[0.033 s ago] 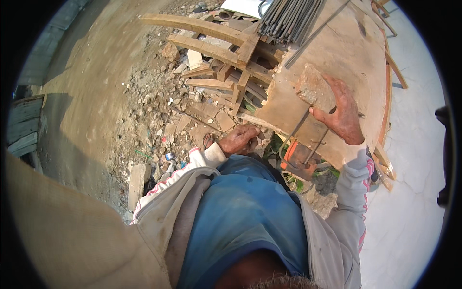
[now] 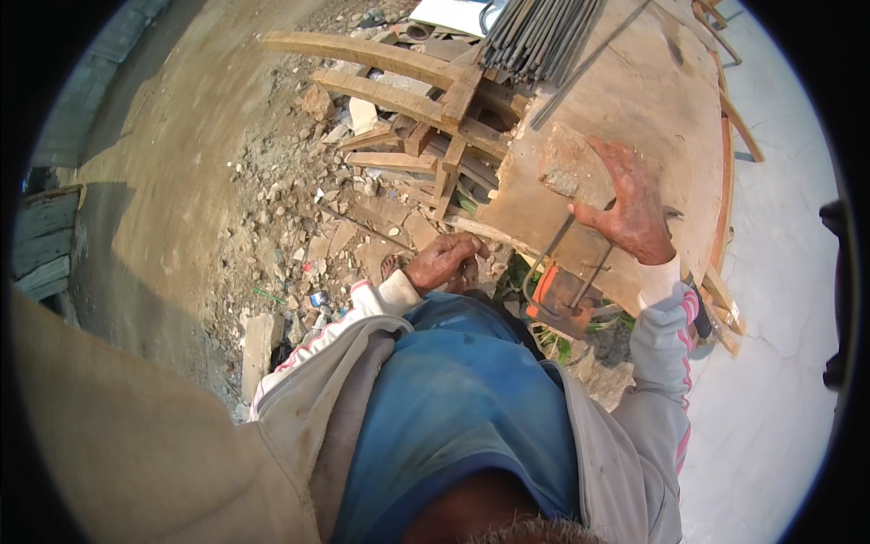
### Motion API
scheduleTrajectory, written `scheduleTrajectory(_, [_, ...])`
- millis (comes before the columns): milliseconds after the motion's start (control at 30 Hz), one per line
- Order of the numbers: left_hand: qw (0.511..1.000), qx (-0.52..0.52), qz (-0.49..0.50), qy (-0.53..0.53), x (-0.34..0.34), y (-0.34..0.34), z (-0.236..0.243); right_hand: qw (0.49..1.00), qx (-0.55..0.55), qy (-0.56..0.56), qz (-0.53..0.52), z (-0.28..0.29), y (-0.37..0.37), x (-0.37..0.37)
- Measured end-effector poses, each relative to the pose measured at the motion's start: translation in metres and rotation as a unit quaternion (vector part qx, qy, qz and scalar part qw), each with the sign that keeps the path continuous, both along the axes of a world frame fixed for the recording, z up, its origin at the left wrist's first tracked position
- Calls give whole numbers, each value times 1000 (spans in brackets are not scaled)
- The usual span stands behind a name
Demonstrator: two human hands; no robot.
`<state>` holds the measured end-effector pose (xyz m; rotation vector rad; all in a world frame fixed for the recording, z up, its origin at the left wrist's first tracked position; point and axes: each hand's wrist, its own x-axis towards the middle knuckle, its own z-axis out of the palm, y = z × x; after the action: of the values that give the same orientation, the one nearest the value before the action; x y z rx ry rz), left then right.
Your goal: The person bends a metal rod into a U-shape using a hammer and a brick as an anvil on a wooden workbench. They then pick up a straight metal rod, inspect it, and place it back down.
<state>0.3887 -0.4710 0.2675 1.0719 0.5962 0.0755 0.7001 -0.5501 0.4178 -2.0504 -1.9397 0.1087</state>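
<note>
Right hand on stone at bench, left hand curled near lap

Right hand (image 2: 636, 213): partly open, spread as wide as the stone (image 2: 569, 170), gripping it. Fingers along the stone's upper right side, thumb at its lower corner. Stone is over the bench (image 2: 675, 104), toward its left edge; cannot tell if it's resting flat or slightly raised. Stone is rough, tan-grey, chunky.

Left hand (image 2: 444, 261): above the lap's far edge, well apart from the stone, fingers curled in. Cannot tell if anything is inside it.

Bent rod (image 2: 527, 288): one end close to the right thumb, runs down over the bench's near edge, curves beside an orange block (image 2: 551, 292). Short rod (image 2: 594, 272) to the right of it, slanting over the same block. Green leaves (image 2: 560, 347) under the block, partly hidden.

Rod bundle (image 2: 536, 41) at the bench's far left, dark, side by side. Long rod (image 2: 594, 63) lies diagonally just right of it.

Left of bench: stacked timber (image 2: 362, 50), rubble (image 2: 290, 204) over the ground, concrete piece (image 2: 263, 349) nearer the person. Pale surface (image 2: 784, 236) right of bench.
</note>
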Motion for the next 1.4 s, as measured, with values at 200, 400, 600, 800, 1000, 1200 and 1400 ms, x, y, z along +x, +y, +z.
scheduleTrajectory(200, [998,7,65,-12,-2,6,5,997,10,-63,51,-50,34,-16])
scheduleTrajectory(400, [999,43,12,2,9,-6,16,997,45,-55,24,-50,25,-8])
scheduleTrajectory(600, [979,108,-171,12,40,-22,25,966,70,172,-179,-16,-51,17])
scheduleTrajectory(800, [980,51,-191,-17,64,-30,22,911,30,254,-322,-19,-148,-9])
scheduleTrajectory(1000, [975,-53,-213,20,68,-29,15,922,21,232,-309,-44,-163,-42])
scheduleTrajectory(1200, [974,-85,-210,-14,66,-30,9,881,-32,325,-343,-60,-133,-47])
scheduleTrajectory(1400, [973,-88,-208,-55,65,-34,6,847,-30,367,-383,-69,-114,-48])
